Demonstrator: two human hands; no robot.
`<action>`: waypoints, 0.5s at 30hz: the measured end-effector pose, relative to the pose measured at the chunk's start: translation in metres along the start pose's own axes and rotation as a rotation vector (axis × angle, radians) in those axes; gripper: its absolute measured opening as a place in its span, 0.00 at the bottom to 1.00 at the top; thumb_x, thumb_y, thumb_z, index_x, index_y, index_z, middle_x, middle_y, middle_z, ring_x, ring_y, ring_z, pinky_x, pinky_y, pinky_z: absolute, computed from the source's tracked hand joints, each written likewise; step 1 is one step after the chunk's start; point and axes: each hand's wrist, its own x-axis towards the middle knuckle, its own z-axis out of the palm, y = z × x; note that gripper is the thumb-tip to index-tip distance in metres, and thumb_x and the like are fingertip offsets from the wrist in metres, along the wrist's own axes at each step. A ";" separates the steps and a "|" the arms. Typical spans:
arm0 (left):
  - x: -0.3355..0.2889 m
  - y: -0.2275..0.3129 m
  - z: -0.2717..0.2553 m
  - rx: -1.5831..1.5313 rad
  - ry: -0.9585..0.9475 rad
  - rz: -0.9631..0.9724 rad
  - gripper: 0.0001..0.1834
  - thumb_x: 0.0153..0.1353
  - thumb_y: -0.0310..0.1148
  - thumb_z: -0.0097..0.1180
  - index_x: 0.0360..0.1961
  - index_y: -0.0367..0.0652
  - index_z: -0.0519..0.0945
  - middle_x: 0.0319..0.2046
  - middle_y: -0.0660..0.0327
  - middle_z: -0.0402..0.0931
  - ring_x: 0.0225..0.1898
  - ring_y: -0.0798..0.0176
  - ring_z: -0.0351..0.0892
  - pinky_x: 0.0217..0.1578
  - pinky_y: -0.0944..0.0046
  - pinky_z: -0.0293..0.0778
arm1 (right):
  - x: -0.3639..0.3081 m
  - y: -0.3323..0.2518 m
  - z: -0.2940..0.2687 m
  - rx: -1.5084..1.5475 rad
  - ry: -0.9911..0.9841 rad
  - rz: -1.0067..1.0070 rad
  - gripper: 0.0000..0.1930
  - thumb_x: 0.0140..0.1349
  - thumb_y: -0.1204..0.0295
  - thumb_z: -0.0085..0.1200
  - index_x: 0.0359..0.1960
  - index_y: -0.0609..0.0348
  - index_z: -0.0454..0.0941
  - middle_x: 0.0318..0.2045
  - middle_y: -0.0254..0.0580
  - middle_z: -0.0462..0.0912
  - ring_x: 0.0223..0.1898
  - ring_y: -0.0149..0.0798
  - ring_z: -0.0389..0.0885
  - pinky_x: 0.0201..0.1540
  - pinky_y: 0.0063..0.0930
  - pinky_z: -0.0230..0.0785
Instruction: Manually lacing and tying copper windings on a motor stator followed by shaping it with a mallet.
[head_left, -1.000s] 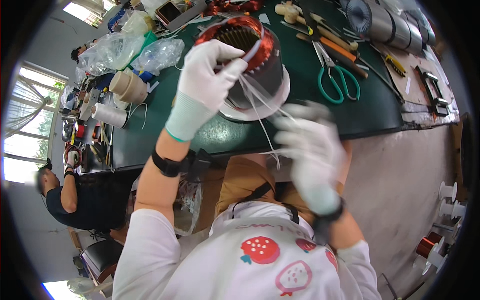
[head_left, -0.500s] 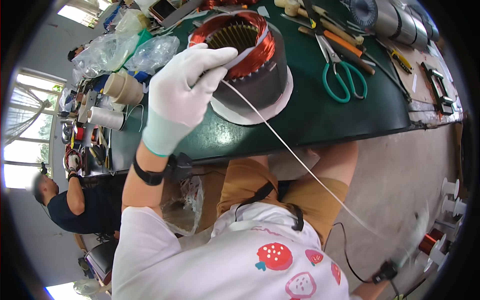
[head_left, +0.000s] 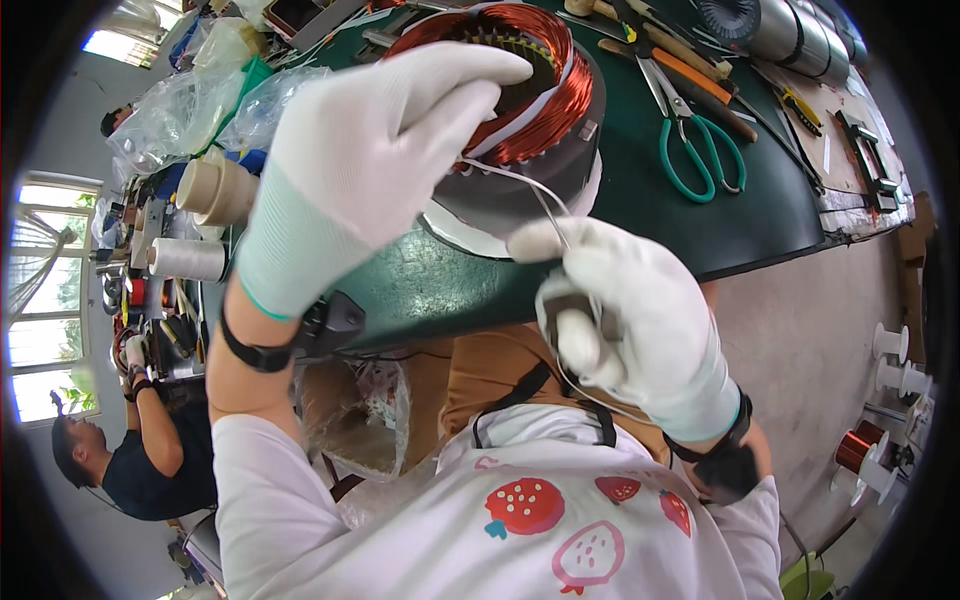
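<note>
A motor stator (head_left: 552, 178) with a dark, round housing stands on the green bench, red copper winding (head_left: 560, 105) ringing its top. My gloved left hand (head_left: 365, 150) reaches over the winding's near left side, thumb and forefinger close together on it; its other fingers are partly hidden. White cord (head_left: 520, 177) comes out of the winding beside that hand and runs to my gloved right hand (head_left: 640, 310). The right fingers are closed on a thin metal needle-like tool (head_left: 549, 213), with cord looping through and below them. A white round pad (head_left: 465, 238) lies beneath the stator.
Teal-handled scissors (head_left: 697, 160) lie right of the stator, with wooden-handled tools (head_left: 680, 75) behind. Metal cylinders (head_left: 780, 40) stand at the far right. Left are a white thread spool (head_left: 187, 259) and plastic bags (head_left: 190, 110). A co-worker (head_left: 130, 450) sits at far left.
My right hand has come up from the lower right to just in front of the stator, bringing the cord's long stretch in. The left hand stays at the winding; the view has shifted slightly.
</note>
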 end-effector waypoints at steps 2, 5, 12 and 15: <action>0.016 -0.005 -0.008 -0.109 -0.074 -0.032 0.14 0.68 0.27 0.51 0.51 0.42 0.84 0.37 0.59 0.86 0.38 0.69 0.84 0.42 0.70 0.77 | 0.012 -0.008 -0.001 0.157 -0.102 0.036 0.16 0.74 0.67 0.43 0.53 0.67 0.74 0.21 0.35 0.77 0.14 0.20 0.65 0.15 0.13 0.54; 0.045 -0.017 -0.021 0.091 -0.162 0.171 0.13 0.64 0.25 0.54 0.48 0.39 0.84 0.39 0.57 0.85 0.41 0.62 0.84 0.47 0.69 0.77 | 0.021 -0.021 0.012 -0.461 0.080 -0.099 0.17 0.74 0.60 0.48 0.44 0.63 0.80 0.19 0.32 0.76 0.15 0.20 0.67 0.17 0.13 0.56; 0.052 -0.009 -0.057 0.844 -0.024 0.746 0.07 0.58 0.24 0.59 0.37 0.40 0.85 0.36 0.59 0.83 0.36 0.61 0.81 0.38 0.62 0.75 | 0.003 -0.008 -0.037 -0.077 -0.356 -0.234 0.21 0.74 0.68 0.45 0.65 0.61 0.69 0.44 0.47 0.79 0.20 0.23 0.66 0.23 0.12 0.60; 0.025 0.003 -0.030 0.488 -0.173 0.812 0.10 0.64 0.26 0.55 0.45 0.42 0.83 0.41 0.59 0.82 0.39 0.61 0.81 0.39 0.63 0.75 | -0.007 -0.003 -0.014 0.095 -0.452 -0.341 0.31 0.62 0.69 0.58 0.68 0.60 0.66 0.45 0.36 0.76 0.34 0.24 0.72 0.34 0.17 0.65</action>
